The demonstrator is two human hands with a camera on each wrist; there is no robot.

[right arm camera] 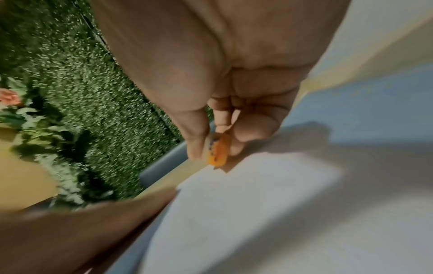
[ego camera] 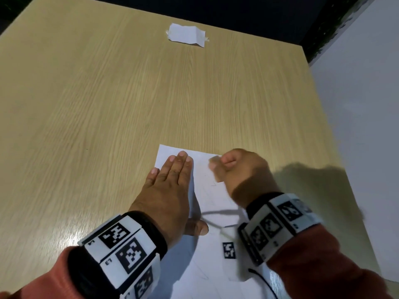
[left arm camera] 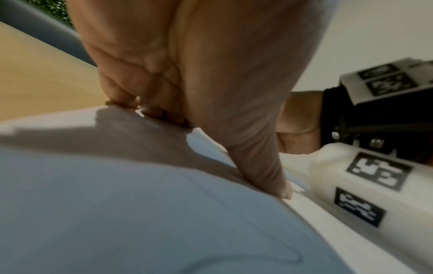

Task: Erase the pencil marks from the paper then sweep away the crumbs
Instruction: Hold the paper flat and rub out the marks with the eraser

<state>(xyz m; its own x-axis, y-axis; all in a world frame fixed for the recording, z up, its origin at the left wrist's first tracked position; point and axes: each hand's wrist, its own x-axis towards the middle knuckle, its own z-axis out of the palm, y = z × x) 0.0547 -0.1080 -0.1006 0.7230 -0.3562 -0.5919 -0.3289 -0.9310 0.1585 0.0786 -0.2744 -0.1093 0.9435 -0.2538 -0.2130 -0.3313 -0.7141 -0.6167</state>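
Observation:
A white sheet of paper [ego camera: 205, 238] lies on the wooden table near its front edge, with faint pencil lines [left arm camera: 234, 204] on it. My left hand [ego camera: 172, 180] lies flat on the sheet's left side, fingers straight, thumb pressed down near the middle. My right hand [ego camera: 235, 169] is curled at the sheet's far right corner and pinches a small orange eraser [right arm camera: 219, 150] between thumb and fingers. The eraser's lower end touches the paper [right arm camera: 257, 213]. In the head view the eraser is blurred and mostly hidden by the fingers.
A crumpled white paper scrap [ego camera: 186, 35] is taped near the table's far edge. The table [ego camera: 108, 104] ends at the right beside a grey floor [ego camera: 367, 104]. A small black-and-white marker tag [ego camera: 229, 250] sits on the sheet between my wrists. Green foliage [right arm camera: 82, 92] stands beyond the table.

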